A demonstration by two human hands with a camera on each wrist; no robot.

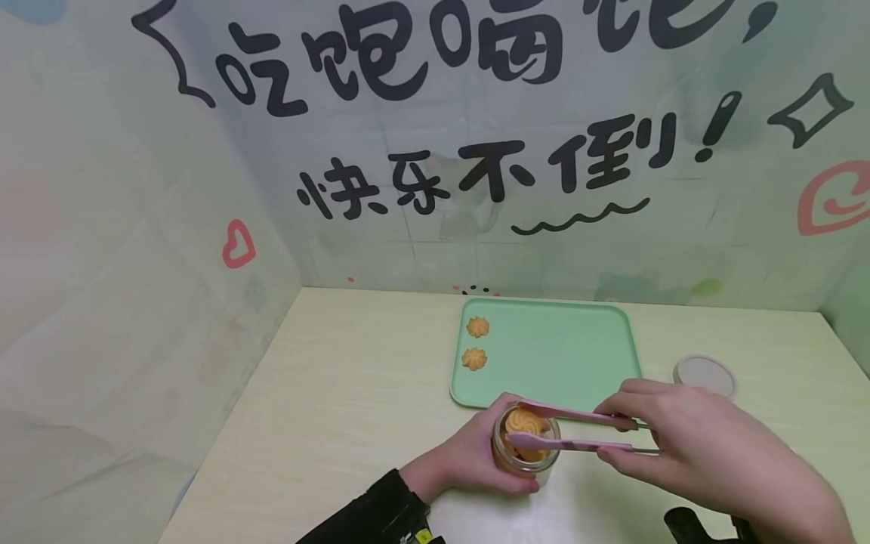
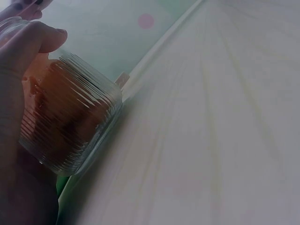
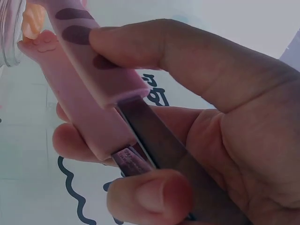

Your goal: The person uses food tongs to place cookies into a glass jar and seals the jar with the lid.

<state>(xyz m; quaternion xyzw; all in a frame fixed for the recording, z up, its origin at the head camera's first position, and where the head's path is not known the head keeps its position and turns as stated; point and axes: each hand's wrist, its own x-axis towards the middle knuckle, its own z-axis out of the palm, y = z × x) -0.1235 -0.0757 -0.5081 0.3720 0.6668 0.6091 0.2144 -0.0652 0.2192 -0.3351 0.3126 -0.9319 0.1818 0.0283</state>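
Note:
My left hand grips a ribbed glass jar with several cookies inside, holding it at the table's front. In the head view a swirled cookie shows at the jar's mouth. My right hand holds pink tongs with metal arms, thumb on one side and fingers on the other. The paw-shaped tong tips lie at the jar's opening, on either side of the top cookie; whether they touch it I cannot tell. Two cookies lie along the left side of a green tray behind the jar.
A round whitish lid lies right of the tray, partly behind my right hand. The pale wooden table meets a printed cloth backdrop at the back and left. A black object shows under my right wrist.

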